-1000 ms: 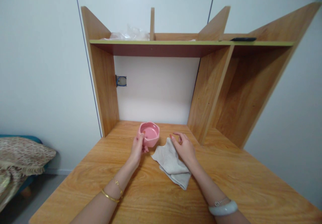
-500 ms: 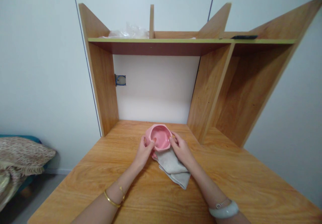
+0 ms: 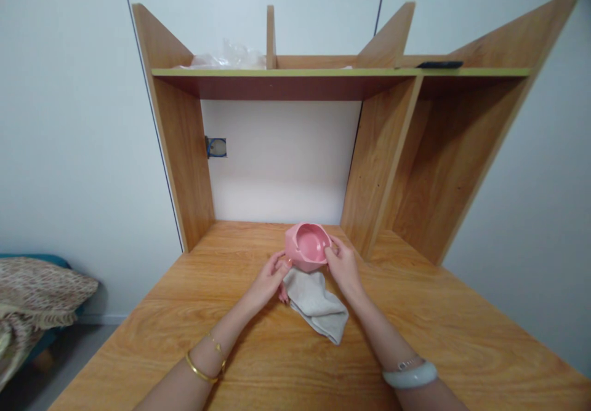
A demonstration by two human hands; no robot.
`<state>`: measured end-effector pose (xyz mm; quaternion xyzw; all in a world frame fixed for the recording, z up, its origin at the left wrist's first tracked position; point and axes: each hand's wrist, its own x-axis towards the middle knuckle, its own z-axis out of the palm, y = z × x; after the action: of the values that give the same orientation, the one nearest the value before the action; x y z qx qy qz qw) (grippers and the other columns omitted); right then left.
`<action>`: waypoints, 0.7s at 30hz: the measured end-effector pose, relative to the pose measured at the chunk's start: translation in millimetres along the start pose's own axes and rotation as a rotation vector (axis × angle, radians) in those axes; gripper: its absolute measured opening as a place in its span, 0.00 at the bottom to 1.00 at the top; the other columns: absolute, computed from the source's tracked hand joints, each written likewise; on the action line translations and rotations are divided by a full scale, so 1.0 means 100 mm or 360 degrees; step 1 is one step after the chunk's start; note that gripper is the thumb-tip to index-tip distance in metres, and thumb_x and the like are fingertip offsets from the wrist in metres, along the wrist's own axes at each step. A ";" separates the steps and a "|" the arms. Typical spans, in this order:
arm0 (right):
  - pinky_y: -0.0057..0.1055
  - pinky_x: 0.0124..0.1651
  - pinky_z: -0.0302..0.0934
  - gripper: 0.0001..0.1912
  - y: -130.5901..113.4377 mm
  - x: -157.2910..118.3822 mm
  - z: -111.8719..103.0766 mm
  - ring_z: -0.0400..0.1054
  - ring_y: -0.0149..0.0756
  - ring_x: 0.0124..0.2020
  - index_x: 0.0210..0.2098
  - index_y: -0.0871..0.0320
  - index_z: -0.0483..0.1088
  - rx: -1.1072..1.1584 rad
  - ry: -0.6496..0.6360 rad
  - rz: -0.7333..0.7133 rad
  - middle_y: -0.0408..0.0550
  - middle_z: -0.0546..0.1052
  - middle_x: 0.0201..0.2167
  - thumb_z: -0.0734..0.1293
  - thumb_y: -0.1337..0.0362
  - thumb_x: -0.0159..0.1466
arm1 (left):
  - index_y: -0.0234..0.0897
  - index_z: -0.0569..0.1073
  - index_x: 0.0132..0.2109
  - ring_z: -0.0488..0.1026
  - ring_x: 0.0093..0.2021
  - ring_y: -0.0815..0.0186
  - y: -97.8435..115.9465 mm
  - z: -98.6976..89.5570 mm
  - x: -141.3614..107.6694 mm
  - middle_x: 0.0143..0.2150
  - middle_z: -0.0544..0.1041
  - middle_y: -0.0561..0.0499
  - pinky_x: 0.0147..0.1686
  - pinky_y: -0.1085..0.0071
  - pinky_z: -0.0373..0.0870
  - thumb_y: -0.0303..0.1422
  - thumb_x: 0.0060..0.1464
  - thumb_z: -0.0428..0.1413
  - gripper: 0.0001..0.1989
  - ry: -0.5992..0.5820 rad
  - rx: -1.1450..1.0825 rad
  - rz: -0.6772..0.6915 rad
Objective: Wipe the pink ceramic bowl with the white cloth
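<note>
Now the bowl (image 3: 307,248) is shifted right, clamped by the right hand (image 3: 344,267); the left hand (image 3: 268,280) is drawn outside it, grip unclear: support is apparently passed across.

my left hand (image 3: 268,280) and right hand (image 3: 344,269) face each other, near but apart.
from my end, i see the left forearm (image 3: 229,331) and right forearm (image 3: 385,333) slanting inward; the left thumb (image 3: 281,270) points forward over curled lower fingers (image 3: 282,294), the right thumb (image 3: 332,258) bent in a pinch.
</note>
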<state>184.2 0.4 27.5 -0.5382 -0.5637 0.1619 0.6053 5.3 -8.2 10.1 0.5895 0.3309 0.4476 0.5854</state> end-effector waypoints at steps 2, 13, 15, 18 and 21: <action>0.25 0.21 0.52 0.23 0.06 0.07 -0.09 0.58 0.30 0.18 0.42 0.66 0.70 -0.0026 0.0165 0.0031 0.42 0.69 0.18 0.57 0.61 0.51 | 0.33 0.63 0.50 0.61 0.11 0.79 0.00 -0.01 0.00 0.32 0.75 0.49 0.10 0.79 0.55 0.54 0.45 0.53 0.33 0.0001 0.0093 0.0020; 0.30 0.24 0.57 0.24 0.61 0.25 -0.47 0.63 0.37 0.17 0.39 0.70 0.70 -0.0425 0.0513 0.0341 0.47 0.70 0.14 0.56 0.59 0.51 | 0.31 0.72 0.39 0.57 0.11 0.80 -0.01 -0.02 0.02 0.26 0.72 0.53 0.10 0.80 0.53 0.52 0.46 0.51 0.27 -0.0026 0.0316 0.0026; 0.33 0.29 0.59 0.24 0.68 0.25 -0.48 0.66 0.40 0.23 0.40 0.70 0.69 -0.0512 0.0578 0.0351 0.52 0.73 0.20 0.57 0.59 0.50 | 0.31 0.72 0.39 0.57 0.11 0.80 -0.01 -0.03 0.01 0.25 0.71 0.54 0.10 0.80 0.53 0.52 0.46 0.51 0.26 -0.0039 0.0339 0.0036; 0.35 0.35 0.59 0.27 0.73 0.25 -0.48 0.68 0.43 0.30 0.44 0.71 0.66 -0.0555 0.0667 0.0369 0.58 0.75 0.29 0.58 0.60 0.49 | 0.31 0.73 0.40 0.57 0.11 0.79 -0.02 -0.03 0.02 0.24 0.71 0.54 0.11 0.80 0.53 0.51 0.47 0.51 0.26 -0.0061 0.0363 0.0034; 0.34 0.37 0.59 0.26 0.75 0.24 -0.50 0.68 0.44 0.33 0.44 0.68 0.64 -0.0577 0.0707 0.0379 0.58 0.74 0.32 0.59 0.60 0.49 | 0.31 0.73 0.40 0.58 0.11 0.79 -0.03 -0.05 0.03 0.24 0.71 0.54 0.11 0.80 0.54 0.50 0.47 0.51 0.25 -0.0067 0.0375 0.0030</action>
<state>265.0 24.2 -12.2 -0.7218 -0.3702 0.0069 0.5847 2.6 -3.7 7.0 0.6666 0.3633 0.3986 0.5146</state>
